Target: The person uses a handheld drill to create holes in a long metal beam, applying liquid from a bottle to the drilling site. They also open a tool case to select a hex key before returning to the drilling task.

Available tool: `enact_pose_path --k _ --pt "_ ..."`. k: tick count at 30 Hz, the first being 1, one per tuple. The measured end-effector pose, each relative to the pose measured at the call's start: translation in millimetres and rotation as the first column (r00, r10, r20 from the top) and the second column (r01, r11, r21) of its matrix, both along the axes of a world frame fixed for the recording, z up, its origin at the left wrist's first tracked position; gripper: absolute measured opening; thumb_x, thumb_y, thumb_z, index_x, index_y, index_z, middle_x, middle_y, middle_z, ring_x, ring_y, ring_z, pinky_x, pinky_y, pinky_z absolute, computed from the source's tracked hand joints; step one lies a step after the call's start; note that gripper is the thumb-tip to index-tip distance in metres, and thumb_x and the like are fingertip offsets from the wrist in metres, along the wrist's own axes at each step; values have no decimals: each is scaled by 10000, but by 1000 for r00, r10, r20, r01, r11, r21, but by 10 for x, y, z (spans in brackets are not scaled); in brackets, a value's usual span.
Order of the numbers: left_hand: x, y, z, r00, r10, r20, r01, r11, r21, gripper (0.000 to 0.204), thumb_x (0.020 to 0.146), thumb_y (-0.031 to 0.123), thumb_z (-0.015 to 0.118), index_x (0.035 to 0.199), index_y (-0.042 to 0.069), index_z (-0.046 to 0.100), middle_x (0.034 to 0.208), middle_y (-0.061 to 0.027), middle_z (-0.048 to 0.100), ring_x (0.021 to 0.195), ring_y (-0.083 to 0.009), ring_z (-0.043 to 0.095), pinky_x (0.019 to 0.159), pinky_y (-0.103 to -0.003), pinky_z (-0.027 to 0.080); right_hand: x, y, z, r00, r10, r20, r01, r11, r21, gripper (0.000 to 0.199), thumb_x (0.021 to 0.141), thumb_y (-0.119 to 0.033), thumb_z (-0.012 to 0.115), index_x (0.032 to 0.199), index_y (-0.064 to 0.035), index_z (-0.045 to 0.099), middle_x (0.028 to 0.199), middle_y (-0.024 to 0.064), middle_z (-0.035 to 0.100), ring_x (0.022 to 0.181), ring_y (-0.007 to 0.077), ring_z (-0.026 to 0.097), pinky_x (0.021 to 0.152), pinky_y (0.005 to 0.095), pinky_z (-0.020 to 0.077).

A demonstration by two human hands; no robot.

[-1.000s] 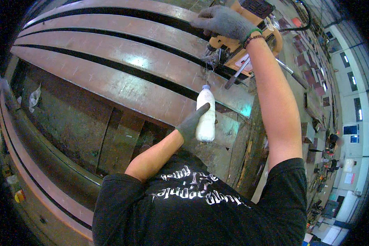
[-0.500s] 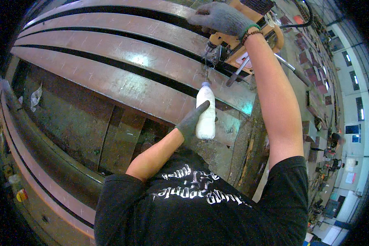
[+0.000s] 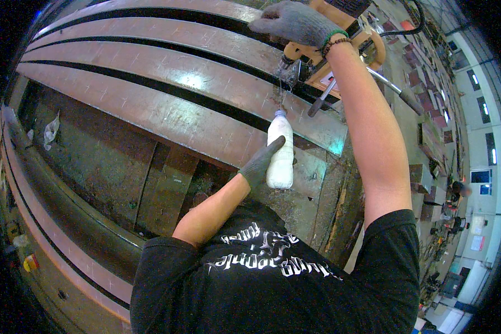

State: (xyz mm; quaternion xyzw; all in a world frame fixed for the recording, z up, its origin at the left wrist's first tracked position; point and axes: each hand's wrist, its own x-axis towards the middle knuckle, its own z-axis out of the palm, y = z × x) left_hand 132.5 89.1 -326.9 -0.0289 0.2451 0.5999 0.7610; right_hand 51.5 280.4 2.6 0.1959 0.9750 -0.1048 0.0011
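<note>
My left hand [image 3: 260,165] gripped a white bottle [image 3: 280,150], its tip pointing at the far drill bit [image 3: 284,83]. My right hand [image 3: 295,22] was closed on the orange drill [image 3: 339,50] above the steel beam [image 3: 167,106].

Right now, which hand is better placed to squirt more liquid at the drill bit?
The left hand. It already grips the white bottle, whose nozzle points up toward the bit. The right hand rests on top of the orange drill, away from the bottle.
</note>
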Motion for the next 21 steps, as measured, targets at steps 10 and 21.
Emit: enact_pose_path --k 10,21 --pt "27 -14 4 999 15 -31 -16 999 -34 590 986 536 704 1324 68 580 1052 -96 714 902 -243 730 760 -408 637 -44 106 -94 999 38 -27 -38 999 17 666 947 -565 623 1237 24 733 1192 273 733 1144 407 699 1010 448 523" --pt "22 20 26 996 13 -92 -20 997 -81 620 993 554 681 1331 42 591 1067 -135 733 899 -262 741 777 -426 640 -211 417 -477 964 176 -202 -157 982 107 640 919 -669 633 1012 -56 791 801 100 753 715 258 717 678 423 576"
